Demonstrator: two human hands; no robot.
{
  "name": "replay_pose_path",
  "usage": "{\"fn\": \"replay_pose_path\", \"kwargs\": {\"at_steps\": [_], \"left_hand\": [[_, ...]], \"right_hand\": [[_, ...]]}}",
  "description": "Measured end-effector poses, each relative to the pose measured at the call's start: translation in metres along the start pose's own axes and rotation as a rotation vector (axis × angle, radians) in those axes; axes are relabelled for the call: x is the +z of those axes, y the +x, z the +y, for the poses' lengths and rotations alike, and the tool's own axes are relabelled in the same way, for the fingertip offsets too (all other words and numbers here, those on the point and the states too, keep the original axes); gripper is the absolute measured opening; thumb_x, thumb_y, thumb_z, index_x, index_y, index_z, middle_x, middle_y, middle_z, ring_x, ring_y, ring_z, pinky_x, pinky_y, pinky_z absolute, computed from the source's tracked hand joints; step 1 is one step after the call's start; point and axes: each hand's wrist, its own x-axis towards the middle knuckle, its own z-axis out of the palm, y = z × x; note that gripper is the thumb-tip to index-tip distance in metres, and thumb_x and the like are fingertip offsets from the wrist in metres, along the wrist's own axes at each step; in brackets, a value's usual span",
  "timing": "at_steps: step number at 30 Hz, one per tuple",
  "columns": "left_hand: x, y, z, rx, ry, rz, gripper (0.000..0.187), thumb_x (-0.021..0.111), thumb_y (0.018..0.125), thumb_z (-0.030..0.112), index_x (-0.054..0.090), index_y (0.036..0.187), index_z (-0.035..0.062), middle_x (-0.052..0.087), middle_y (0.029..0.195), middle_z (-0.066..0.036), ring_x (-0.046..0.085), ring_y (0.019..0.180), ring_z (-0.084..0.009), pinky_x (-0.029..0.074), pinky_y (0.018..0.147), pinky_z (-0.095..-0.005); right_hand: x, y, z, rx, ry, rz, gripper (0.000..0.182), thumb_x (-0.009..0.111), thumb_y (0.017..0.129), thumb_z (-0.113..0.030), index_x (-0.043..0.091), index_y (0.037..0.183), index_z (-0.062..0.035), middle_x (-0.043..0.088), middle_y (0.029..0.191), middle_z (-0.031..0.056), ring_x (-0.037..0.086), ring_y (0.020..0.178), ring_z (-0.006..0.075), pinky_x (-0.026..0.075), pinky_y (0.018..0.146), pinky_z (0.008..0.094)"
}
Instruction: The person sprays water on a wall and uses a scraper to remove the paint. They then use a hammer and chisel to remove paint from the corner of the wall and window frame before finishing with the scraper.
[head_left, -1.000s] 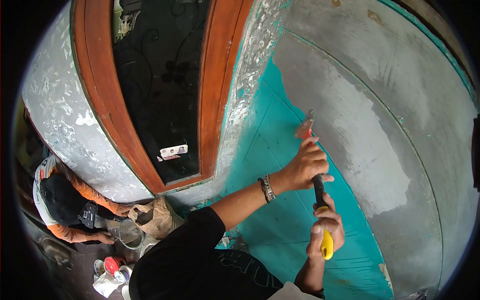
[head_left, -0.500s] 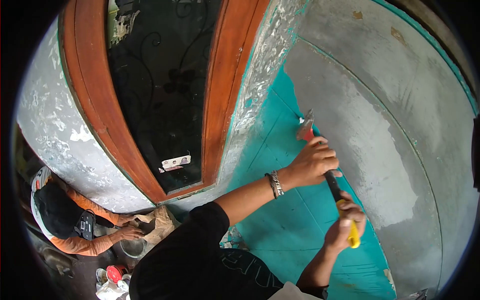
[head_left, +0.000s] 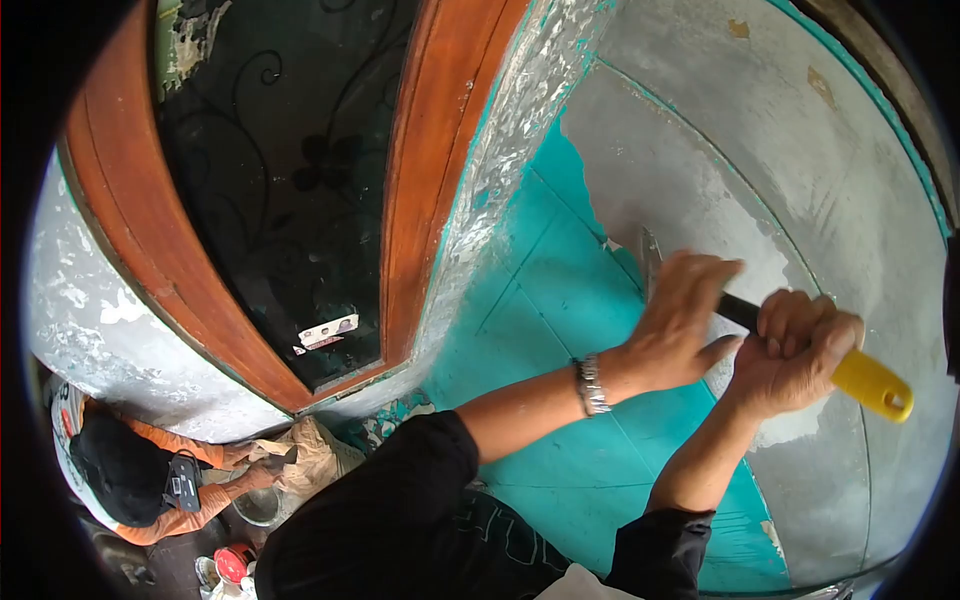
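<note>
My right hand (head_left: 800,350) is wrapped round the yellow and black handle of a long scraper (head_left: 872,385), whose yellow end sticks out past my fist. The scraper's metal blade is up at the ragged border between the teal paint (head_left: 570,330) and the bare grey wall (head_left: 690,190). Over the neck of the tool is my left hand (head_left: 690,315), slightly blurred, with fingers stretched out and thumb apart. It hides part of the neck. A chain bracelet circles my left wrist.
A brown wooden frame (head_left: 440,150) with dark glass stands left of the corner. At lower left, a person (head_left: 150,465) in orange sleeves handles a paper sack (head_left: 318,455) above a bucket (head_left: 258,505). A red-topped container (head_left: 232,563) is close by. Paint flakes (head_left: 395,415) lie at the wall's foot.
The scraper handle has swung up and to the right with my right hand. My left hand has opened from its grip on the neck. The view has shifted slightly.
</note>
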Motion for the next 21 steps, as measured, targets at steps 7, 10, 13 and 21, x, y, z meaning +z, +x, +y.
{"fn": "replay_pose_path", "kwargs": {"at_steps": [7, 10, 13, 21], "left_hand": [[-0.106, -0.21, -0.078, -0.589, 0.148, -0.424, 0.076, 0.065, 0.084, 0.023, 0.024, 0.142, -0.002, 0.038, 0.14, -0.023, 0.04, 0.128, -0.0366, 0.033, 0.105, -0.0434], [-0.184, -0.332, -0.08, -0.902, 0.135, -0.732, 0.091, 0.067, 0.082, 0.032, 0.012, 0.145, -0.0023, 0.033, 0.141, -0.031, 0.044, 0.125, -0.0399, 0.036, 0.104, -0.0416], [-0.254, -0.395, -0.051, -1.47, 0.299, -1.024, 0.1, 0.068, 0.079, 0.036, 0.004, 0.146, -0.0028, 0.048, 0.129, -0.032, 0.052, 0.117, -0.0404, 0.044, 0.096, -0.0415], [-0.406, -0.528, 0.009, -1.823, 0.778, -1.219, 0.078, 0.069, 0.079, 0.039, 0.032, 0.136, 0.0015, 0.062, 0.109, -0.028, 0.06, 0.102, -0.0416, 0.049, 0.085, -0.0457]], "right_hand": [[0.038, 0.045, 0.02, 0.124, -0.243, -0.047, 0.027, 0.062, 0.089, -0.023, 0.047, 0.078, -0.0024, 0.038, 0.051, 0.0013, 0.034, 0.04, 0.0081, 0.03, 0.039, 0.0241], [0.053, 0.065, 0.025, 0.211, -0.394, -0.117, 0.03, 0.061, 0.09, -0.027, 0.045, 0.075, -0.0063, 0.033, 0.054, -0.002, 0.033, 0.041, 0.0072, 0.03, 0.041, 0.023], [0.06, 0.057, 0.044, 0.263, -0.47, -0.079, 0.029, 0.062, 0.089, -0.028, 0.047, 0.076, -0.0067, 0.037, 0.053, -0.0008, 0.036, 0.04, 0.0083, 0.031, 0.041, 0.0235], [0.063, 0.057, 0.044, 0.148, -0.413, -0.173, 0.027, 0.061, 0.089, -0.026, 0.047, 0.075, -0.0078, 0.042, 0.051, -0.0004, 0.039, 0.04, 0.0083, 0.03, 0.04, 0.0237]]}}
